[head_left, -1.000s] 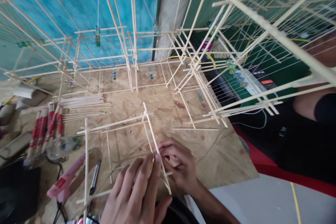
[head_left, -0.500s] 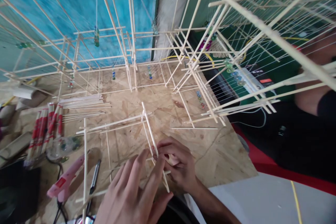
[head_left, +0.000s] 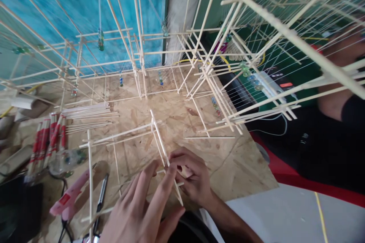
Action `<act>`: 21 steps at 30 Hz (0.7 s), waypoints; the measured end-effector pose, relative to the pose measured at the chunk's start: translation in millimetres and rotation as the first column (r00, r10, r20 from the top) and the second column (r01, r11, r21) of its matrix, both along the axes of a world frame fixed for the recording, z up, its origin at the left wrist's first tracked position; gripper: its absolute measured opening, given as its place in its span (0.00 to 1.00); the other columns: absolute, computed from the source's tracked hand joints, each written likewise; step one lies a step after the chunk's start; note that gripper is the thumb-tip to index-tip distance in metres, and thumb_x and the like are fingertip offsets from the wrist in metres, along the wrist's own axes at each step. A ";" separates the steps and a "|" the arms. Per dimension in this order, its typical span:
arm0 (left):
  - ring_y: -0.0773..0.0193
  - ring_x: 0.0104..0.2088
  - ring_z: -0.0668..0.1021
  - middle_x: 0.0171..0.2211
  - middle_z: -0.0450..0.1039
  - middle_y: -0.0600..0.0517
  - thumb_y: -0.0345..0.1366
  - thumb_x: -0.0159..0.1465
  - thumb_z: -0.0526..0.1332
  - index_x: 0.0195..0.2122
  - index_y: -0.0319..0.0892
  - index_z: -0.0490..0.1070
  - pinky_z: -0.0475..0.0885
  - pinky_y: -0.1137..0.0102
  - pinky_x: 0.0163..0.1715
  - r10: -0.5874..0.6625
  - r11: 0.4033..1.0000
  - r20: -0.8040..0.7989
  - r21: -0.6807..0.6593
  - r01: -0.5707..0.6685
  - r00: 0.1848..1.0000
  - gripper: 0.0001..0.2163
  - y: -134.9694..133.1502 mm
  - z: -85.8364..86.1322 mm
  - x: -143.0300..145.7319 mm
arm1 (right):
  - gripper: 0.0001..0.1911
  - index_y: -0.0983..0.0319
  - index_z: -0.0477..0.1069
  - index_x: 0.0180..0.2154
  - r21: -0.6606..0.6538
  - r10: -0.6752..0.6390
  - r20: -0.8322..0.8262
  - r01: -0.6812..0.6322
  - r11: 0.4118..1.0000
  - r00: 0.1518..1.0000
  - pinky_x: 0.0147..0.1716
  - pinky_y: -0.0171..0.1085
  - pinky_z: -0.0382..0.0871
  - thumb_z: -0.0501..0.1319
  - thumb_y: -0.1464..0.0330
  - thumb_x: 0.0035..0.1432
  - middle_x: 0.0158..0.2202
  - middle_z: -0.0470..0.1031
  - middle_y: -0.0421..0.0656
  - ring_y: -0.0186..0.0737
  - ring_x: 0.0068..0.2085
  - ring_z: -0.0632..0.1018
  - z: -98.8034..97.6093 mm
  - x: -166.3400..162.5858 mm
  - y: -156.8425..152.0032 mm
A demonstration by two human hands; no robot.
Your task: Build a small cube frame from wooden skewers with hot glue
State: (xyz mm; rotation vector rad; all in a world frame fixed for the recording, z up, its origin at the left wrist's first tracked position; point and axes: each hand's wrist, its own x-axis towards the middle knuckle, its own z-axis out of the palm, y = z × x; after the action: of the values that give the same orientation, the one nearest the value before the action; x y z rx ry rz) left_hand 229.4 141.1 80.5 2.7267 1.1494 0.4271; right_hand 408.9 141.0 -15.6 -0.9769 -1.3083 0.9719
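Observation:
A small frame of thin wooden sticks (head_left: 159,136) stands on the board in front of me. My left hand (head_left: 139,205) reaches over its near right corner, fingers bent around the sticks and the index fingertip against the slanting stick; its thumb is by that stick's lower end. From the right, my right hand (head_left: 192,176) pinches the same stick close to the left index finger. What lies between these fingertips is mostly hidden. Left of the frame lie a pink glue gun (head_left: 70,195) and a box cutter (head_left: 102,192).
Larger stick structures with strings and glass marbles (head_left: 101,40) rise behind and at the right. Red-wrapped stick bundles (head_left: 42,140), loose sticks (head_left: 88,125) and a bag of marbles (head_left: 67,159) lie left. Another person's arm (head_left: 333,95) is beyond the right structure.
The whole view has shifted slightly, with things appearing a little further left. Both hands stay at the same stick; the left fingers look slightly more apart.

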 end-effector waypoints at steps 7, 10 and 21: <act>0.54 0.54 0.82 0.59 0.72 0.39 0.44 0.75 0.53 0.66 0.42 0.64 0.84 0.66 0.45 0.015 0.999 0.001 -0.044 -0.015 1.000 0.21 0.3 1.3 0.9 | 0.07 0.56 0.78 0.42 0.001 0.014 -0.003 -0.014 1.000 1.000 0.30 0.34 0.69 0.66 0.72 0.63 0.40 0.77 0.43 0.35 0.32 0.74 -1.2 -0.4 -0.1; 0.52 0.54 0.81 0.59 0.71 0.39 0.44 0.75 0.53 0.66 0.42 0.65 0.84 0.64 0.44 0.011 0.998 0.001 -0.056 -0.011 1.000 0.21 0.2 -0.3 -0.3 | 0.08 0.56 0.78 0.42 -0.010 0.017 -0.004 -0.017 1.000 1.000 0.31 0.34 0.68 0.66 0.73 0.62 0.40 0.77 0.42 0.35 0.33 0.74 -1.1 0.0 -0.3; 0.53 0.54 0.81 0.61 0.67 0.39 0.41 0.75 0.54 0.65 0.43 0.65 0.84 0.64 0.47 -0.010 0.997 0.031 -0.071 0.012 0.999 0.20 2.0 -0.3 -2.7 | 0.12 0.55 0.78 0.43 -0.005 0.017 -0.037 -0.017 1.000 0.999 0.31 0.35 0.68 0.68 0.76 0.59 0.40 0.77 0.42 0.36 0.33 0.74 -3.9 -0.9 -0.5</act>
State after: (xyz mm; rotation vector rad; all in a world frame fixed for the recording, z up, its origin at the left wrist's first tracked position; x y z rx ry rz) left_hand 226.8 143.0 80.2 2.6554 1.1195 0.4171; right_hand 408.0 140.5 -19.5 -0.9491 -1.2860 1.0017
